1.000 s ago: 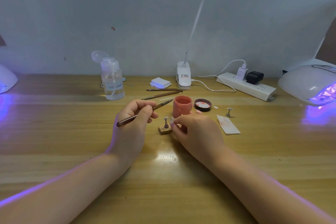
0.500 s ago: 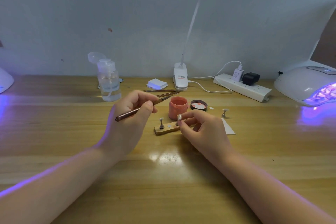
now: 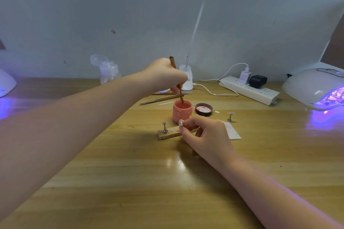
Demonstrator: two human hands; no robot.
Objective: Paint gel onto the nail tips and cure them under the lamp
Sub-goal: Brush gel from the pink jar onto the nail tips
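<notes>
Presently, at far left a white lamp housing (image 3: 6, 82) sits at the table (image 3: 130, 182) edge with a violet glow on the wood. Further right, near the wall, stands a clear pump bottle (image 3: 108, 72) with its cap flipped open. The left forearm reaches diagonally across the table; the left hand (image 3: 165, 75) grips a brown brush (image 3: 176, 78) nearly upright, fingers curled round the handle, brush tip inside the open pink gel jar (image 3: 182, 111). 2 more brushes (image 3: 160, 99) lie flat on the table just behind the jar. Behind the left hand stands the white base of the desk lamp (image 3: 187, 82), its thin arm rising to the bright head at top of view.

In front of the jar lies a small wooden block (image 3: 168, 134) carrying 1 metal stand with a nail tip (image 3: 164, 126). The right hand (image 3: 208, 135) rests at the block's right end, thumb and forefinger pinching a second nail tip (image 3: 180, 122) just in front of the jar. The jar's dark lid (image 3: 203, 109) lies upturned just right of the jar. A white card (image 3: 231, 130) lies partly under the right hand; another stand with a tip (image 3: 230, 116) sits beyond it. A power strip (image 3: 249, 90) with 2 plugs lies near the wall. At far right the white curing lamp (image 3: 314, 85) glows violet from its opening.
</notes>
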